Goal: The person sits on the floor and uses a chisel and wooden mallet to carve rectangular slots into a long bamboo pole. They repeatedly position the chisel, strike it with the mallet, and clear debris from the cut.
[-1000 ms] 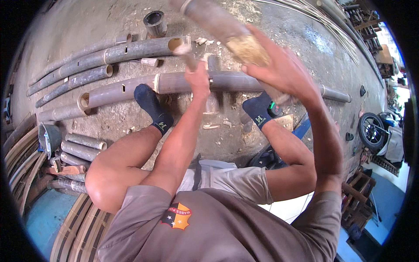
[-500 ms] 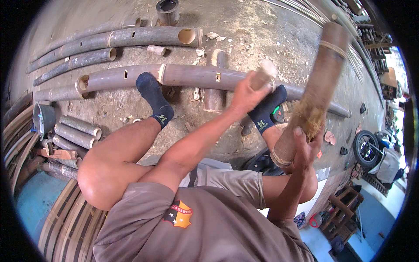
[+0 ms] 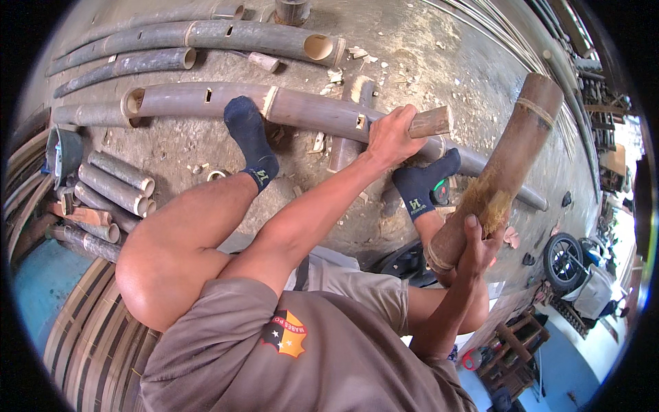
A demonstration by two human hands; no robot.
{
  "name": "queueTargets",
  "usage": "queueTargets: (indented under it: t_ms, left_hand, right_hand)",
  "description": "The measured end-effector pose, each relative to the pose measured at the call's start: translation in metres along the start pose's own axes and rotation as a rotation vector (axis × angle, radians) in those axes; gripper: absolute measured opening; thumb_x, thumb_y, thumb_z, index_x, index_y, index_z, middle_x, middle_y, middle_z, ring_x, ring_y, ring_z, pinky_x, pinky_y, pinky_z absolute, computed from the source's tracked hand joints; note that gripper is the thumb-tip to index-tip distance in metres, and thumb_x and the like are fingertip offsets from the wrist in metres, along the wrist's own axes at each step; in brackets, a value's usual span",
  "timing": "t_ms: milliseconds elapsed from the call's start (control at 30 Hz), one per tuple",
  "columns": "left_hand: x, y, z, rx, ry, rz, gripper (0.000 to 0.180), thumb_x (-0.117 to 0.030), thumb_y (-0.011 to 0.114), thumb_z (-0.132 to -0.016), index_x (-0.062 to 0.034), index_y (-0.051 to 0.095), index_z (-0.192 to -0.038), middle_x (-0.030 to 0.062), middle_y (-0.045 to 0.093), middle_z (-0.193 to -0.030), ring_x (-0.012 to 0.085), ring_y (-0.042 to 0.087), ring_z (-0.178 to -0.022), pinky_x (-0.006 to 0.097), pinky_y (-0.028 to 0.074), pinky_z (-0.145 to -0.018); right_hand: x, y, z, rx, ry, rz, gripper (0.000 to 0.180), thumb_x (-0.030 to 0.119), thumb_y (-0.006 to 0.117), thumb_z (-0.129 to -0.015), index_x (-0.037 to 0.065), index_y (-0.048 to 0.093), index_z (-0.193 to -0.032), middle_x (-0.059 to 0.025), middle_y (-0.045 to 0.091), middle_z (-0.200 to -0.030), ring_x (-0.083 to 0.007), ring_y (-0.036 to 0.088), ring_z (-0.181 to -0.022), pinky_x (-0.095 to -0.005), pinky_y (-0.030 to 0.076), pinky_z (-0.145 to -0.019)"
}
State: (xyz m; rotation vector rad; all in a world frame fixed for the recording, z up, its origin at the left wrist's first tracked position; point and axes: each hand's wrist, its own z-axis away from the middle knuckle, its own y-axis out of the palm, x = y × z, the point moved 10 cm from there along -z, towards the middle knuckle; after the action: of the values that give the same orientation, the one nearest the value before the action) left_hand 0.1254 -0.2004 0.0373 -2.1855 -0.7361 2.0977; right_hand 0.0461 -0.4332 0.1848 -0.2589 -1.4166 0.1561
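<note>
Across the floor lies a long brown bamboo pole (image 3: 309, 115) with small rectangular slots cut in it. My left hand (image 3: 392, 136) is closed round a wooden-handled chisel (image 3: 434, 121), just right of the nearest slot. The handle's butt points to the right, and the blade is hidden by my hand and the pole. On the right, my right hand (image 3: 479, 244) grips the lower part of a thick bamboo mallet (image 3: 518, 137). The mallet tilts up and right, apart from the chisel, and its side is frayed into yellowish fibres near my fingers.
My socked left foot (image 3: 246, 130) rests against the pole; my right foot (image 3: 429, 180) is beside it. A short bamboo log (image 3: 349, 151) lies crosswise under the pole. Other bamboo poles (image 3: 254, 38), a loose wooden handle (image 3: 263, 62), short bamboo pieces (image 3: 117, 189) and a grey bucket (image 3: 65, 154) lie around.
The view has turned slightly. My left hand has come closer to the slot, and the chisel's butt has tipped from upward to rightward. The mallet's upper end sits lower and further right.
</note>
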Motion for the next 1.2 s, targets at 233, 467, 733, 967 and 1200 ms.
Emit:
queueTargets:
  t_ms: [233,467,733,967,1200]
  left_hand:
    - [0.002,-0.002,0.001,0.007,-0.018,0.072,0.044,-0.025,0.085,-0.073,-0.0041,0.058,-0.101,0.0199,0.068,-0.099,0.0445,0.068,-0.093,0.052,0.054,-0.078]
    - [0.006,-0.007,-0.001,-0.056,-0.011,0.077,0.043,-0.026,0.084,-0.074,-0.0035,0.058,-0.100,0.0197,0.067,-0.094,0.0441,0.068,-0.091,0.052,0.054,-0.077]
    - [0.011,-0.009,-0.005,-0.032,-0.096,0.132,0.043,-0.026,0.083,-0.076,-0.0030,0.058,-0.102,0.0209,0.068,-0.096,0.0438,0.069,-0.092,0.052,0.053,-0.078]
    - [0.016,-0.019,-0.012,-0.087,-0.192,0.214,0.043,-0.028,0.082,-0.077,-0.0014,0.057,-0.102,0.0239,0.070,-0.090,0.0447,0.070,-0.087,0.051,0.054,-0.076]
    - [0.032,-0.030,-0.027,-0.312,-0.328,0.323,0.043,-0.029,0.080,-0.079,-0.0007,0.061,-0.104,0.0266,0.073,-0.088,0.0443,0.073,-0.085,0.052,0.056,-0.076]
  right_hand:
    - [-0.005,-0.010,-0.003,0.010,-0.090,0.094,0.087,0.018,0.079,-0.089,0.000,0.033,-0.161,-0.0186,0.062,-0.128,-0.0295,0.066,-0.105,-0.0409,0.056,-0.091]
    - [-0.001,-0.008,-0.004,0.007,-0.041,0.103,0.094,0.023,0.082,-0.085,-0.003,0.033,-0.161,-0.0176,0.060,-0.138,-0.0292,0.062,-0.121,-0.0414,0.048,-0.106]
    - [0.006,-0.011,-0.013,0.024,-0.081,0.106,0.096,0.026,0.084,-0.084,-0.004,0.034,-0.160,-0.0184,0.059,-0.141,-0.0305,0.061,-0.126,-0.0432,0.046,-0.110]
    - [0.061,-0.011,-0.037,0.018,-0.395,0.221,0.078,0.025,0.078,-0.090,0.000,0.040,-0.154,-0.0210,0.067,-0.116,-0.0330,0.073,-0.091,-0.0460,0.062,-0.081]
    - [0.102,0.036,-0.110,-0.107,-0.551,0.647,0.063,0.028,0.080,-0.092,-0.001,0.054,-0.141,-0.0143,0.071,-0.118,-0.0266,0.072,-0.098,-0.0389,0.059,-0.090]
